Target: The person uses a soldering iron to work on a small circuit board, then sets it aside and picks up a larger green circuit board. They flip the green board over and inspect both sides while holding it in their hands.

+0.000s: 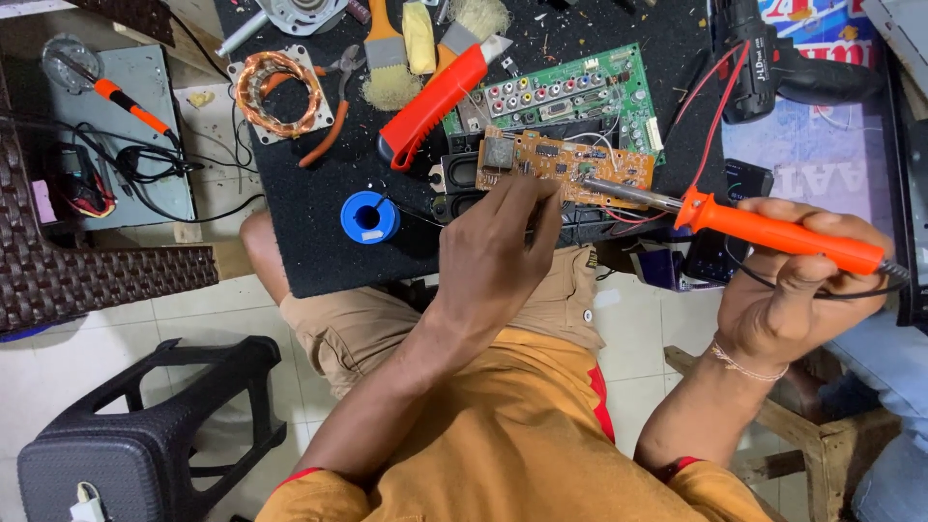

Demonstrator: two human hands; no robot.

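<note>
Covering most of the bench, a black mat carried the work, with a green circuit board at its far side and a red-handled tool, a brush and a copper winding lying beyond. Nearer the person sat the small brown circuit board, touching the green one's near edge. The right hand was closed around the orange soldering iron, fingers wrapped on the handle, and its metal tip rested on the brown board's right part. The left hand had its fingers pinched together at the board's near edge; whether they gripped the board or a strand of solder could not be told. A blue solder spool lay just left of that hand. By the look of it, a joint on the brown board was being soldered. The next move would call for a steady tip on one pad alone, solder fed in sparingly, and the board kept from sliding.
</note>
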